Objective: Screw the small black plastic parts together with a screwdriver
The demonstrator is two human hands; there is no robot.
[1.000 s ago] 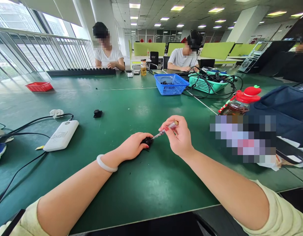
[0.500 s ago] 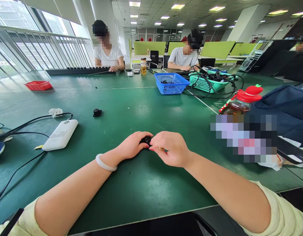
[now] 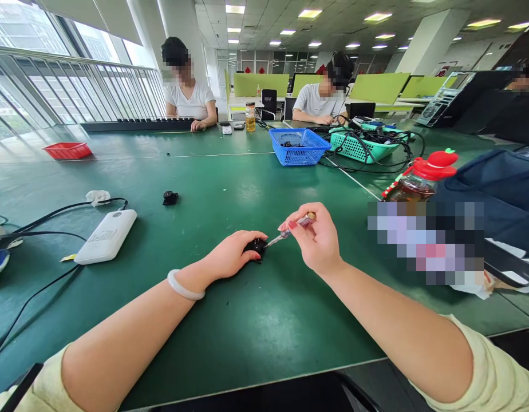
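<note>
Left hand (image 3: 232,254) pins a small black part (image 3: 256,247) to the near-middle of the table (image 3: 247,320), fingers curled over it. Right hand (image 3: 316,240) pinches a screwdriver (image 3: 290,228), tip at the part, so screw work looks mid-way. Another black part (image 3: 170,198) sits farther left, untouched.

The broad flat table (image 3: 230,189) is dark green. A rectangular plastic power bank (image 3: 105,236) is white, a small plastic tray (image 3: 67,150) red, one woven plastic basket (image 3: 297,146) blue, and a bottle's rounded cap (image 3: 434,163) red.
</note>
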